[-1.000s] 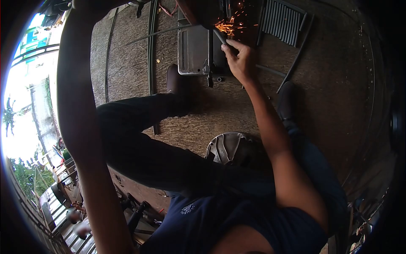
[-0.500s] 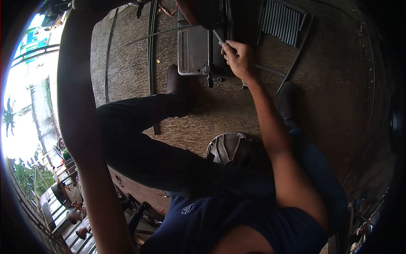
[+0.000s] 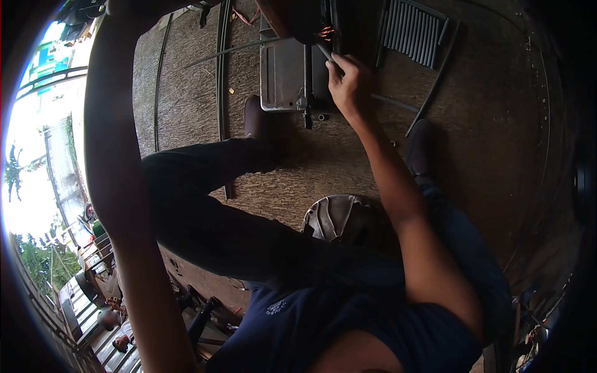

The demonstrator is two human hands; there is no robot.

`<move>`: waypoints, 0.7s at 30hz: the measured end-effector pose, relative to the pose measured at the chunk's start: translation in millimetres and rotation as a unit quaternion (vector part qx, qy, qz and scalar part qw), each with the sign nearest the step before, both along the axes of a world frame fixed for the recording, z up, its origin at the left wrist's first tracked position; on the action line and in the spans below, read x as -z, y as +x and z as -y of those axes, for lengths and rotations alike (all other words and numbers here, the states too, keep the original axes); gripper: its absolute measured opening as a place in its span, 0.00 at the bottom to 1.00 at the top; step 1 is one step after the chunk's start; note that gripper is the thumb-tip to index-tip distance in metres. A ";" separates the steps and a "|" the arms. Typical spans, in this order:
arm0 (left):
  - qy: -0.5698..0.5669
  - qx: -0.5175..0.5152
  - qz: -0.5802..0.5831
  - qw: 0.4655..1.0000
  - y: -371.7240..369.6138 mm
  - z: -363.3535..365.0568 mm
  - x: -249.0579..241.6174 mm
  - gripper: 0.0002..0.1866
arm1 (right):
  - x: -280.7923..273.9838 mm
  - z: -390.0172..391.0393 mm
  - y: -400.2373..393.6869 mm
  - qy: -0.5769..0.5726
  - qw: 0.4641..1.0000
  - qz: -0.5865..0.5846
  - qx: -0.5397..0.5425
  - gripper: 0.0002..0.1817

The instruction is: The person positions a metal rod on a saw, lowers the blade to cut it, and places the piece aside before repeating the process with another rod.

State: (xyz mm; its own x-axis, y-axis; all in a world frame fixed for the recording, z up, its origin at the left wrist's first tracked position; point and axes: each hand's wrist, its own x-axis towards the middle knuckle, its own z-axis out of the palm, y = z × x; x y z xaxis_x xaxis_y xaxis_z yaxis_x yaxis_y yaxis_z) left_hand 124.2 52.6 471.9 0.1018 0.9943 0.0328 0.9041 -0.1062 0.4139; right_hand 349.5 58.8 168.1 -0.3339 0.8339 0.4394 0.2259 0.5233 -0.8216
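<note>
A stack of cut grey tubes [image 3: 415,28] lies near long rods [image 3: 222,68] on the woven mat [image 3: 491,124].

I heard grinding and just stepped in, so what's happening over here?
A person crouches over a cut-off saw on the ground. Their right hand holds a thin metal rod against the blade, where a few sparks show. The left arm reaches up out of view, so that hand can't be seen. A stack of cut rods lies beside the saw, with long bars on the other side.
</note>
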 end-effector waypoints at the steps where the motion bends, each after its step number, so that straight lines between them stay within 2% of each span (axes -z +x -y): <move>1: 0.000 0.000 0.000 1.000 0.0 -0.5 -0.5 0.27 | 0.2 1.6 -0.2 -0.033 0.999 -0.005 -0.008 0.07; 3: 0.062 0.012 -0.269 0.961 -0.8 -2.2 -0.6 0.28 | 3.8 2.9 0.1 -0.066 0.998 -0.009 -0.015 0.07; 4: 0.062 0.012 -0.269 0.961 -3.3 -2.5 0.9 0.28 | 7.0 3.1 0.3 -0.071 0.997 0.010 -0.021 0.11; 6: 0.077 0.073 -0.098 0.989 -8.4 -2.3 3.7 0.28 | 9.9 1.5 1.6 -0.076 0.996 0.029 -0.027 0.15; 7: 0.077 0.073 -0.098 0.990 -9.5 -2.5 3.4 0.28 | 9.8 0.4 2.6 -0.086 0.995 0.022 -0.046 0.14; 8: -0.003 0.013 0.106 0.994 -10.8 -3.1 2.7 0.28 | 9.7 -0.6 3.0 -0.096 0.993 0.016 -0.064 0.14; 9: -0.083 -0.046 0.305 0.948 -11.3 -3.5 2.1 0.28 | 6.2 -1.0 3.5 -0.096 0.993 0.016 -0.064 0.14; 10: -0.083 -0.047 0.305 0.948 -12.1 -3.2 1.9 0.28 | 2.8 -1.1 4.8 -0.123 0.989 0.013 -0.079 0.11; 11: -0.022 0.012 0.092 0.995 -13.2 -2.9 1.7 0.28 | -1.1 -1.1 6.2 -0.150 0.984 0.011 -0.094 0.09; 12: 0.041 0.071 -0.127 0.989 -14.3 -2.7 1.6 0.27 | -4.7 -1.6 8.0 -0.150 0.984 0.011 -0.094 0.09; 16: 0.076 0.082 -0.178 0.978 -27.5 -5.8 10.8 0.28 | -1.3 -5.4 11.6 -0.249 0.954 -0.022 -0.167 0.13; 17: -0.054 0.049 0.213 0.974 -35.4 -3.1 10.5 0.29 | 2.1 -5.8 11.3 -0.291 0.936 -0.047 -0.194 0.14; 18: -0.176 0.008 0.567 0.805 -30.1 -1.2 7.8 0.31 | -0.4 -5.7 10.8 -0.290 0.936 -0.048 -0.194 0.14; 19: -0.176 0.008 0.567 0.805 -23.6 0.9 9.3 0.31 | -3.9 -5.3 10.4 -0.337 0.912 -0.092 -0.214 0.15; 20: -0.118 -0.053 0.555 0.822 -16.0 4.3 12.8 0.32 | -5.9 -5.2 10.2 -0.382 0.884 -0.136 -0.232 0.16; 21: -0.061 -0.114 0.539 0.832 -7.3 6.1 13.3 0.33 | -5.5 -5.1 10.1 -0.382 0.884 -0.136 -0.232 0.16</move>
State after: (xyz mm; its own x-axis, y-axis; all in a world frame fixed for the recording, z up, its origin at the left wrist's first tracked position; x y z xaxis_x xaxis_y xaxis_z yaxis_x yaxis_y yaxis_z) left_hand 116.9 46.5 458.6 -0.1131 0.9865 -0.1185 -0.0086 0.1183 0.9929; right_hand 359.6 63.9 173.6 -0.6868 0.7229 -0.0760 -0.1280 -0.2232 -0.9663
